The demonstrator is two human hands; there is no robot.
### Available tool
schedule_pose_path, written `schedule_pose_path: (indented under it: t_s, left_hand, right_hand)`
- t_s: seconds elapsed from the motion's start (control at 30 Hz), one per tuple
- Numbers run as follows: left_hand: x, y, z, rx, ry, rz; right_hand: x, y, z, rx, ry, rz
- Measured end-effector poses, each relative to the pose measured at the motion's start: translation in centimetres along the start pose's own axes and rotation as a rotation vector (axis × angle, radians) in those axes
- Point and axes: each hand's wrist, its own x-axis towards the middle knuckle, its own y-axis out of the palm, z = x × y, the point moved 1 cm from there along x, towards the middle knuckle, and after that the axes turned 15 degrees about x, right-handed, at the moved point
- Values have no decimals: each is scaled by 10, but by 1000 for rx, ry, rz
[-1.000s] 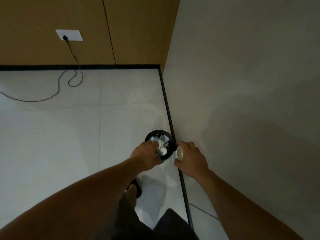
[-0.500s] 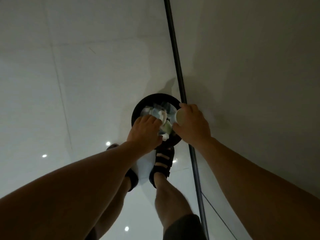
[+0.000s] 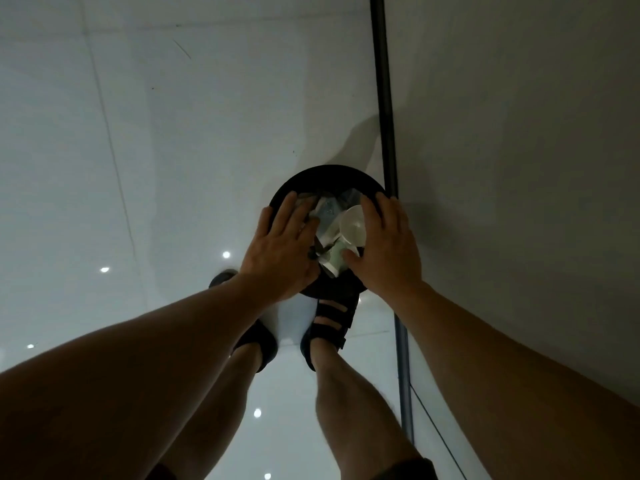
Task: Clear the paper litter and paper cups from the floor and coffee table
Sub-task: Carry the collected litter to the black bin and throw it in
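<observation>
Half a second ago the right hand [image 3: 388, 252] held the paper cup [image 3: 353, 226] and the left hand [image 3: 280, 252] gripped the paper litter [image 3: 328, 216]. Now both things lie in the black bin [image 3: 313, 181] on the floor by the wall. Both hands spread palm-down over its mouth, fingers [image 3: 290, 209] straight, slightly apart, holding nothing.
</observation>
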Motion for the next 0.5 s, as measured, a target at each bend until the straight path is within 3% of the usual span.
schedule_pose_path:
  t_s: [0.27,0.5]
  left_hand:
    - [-22,-46,25,-114,-85,45]
    - [-77,-142,73,-162,-178,-20]
  right_hand:
    - [-19,-42,24,-1,68,22]
    - [-47,-113,117,-12,0,55]
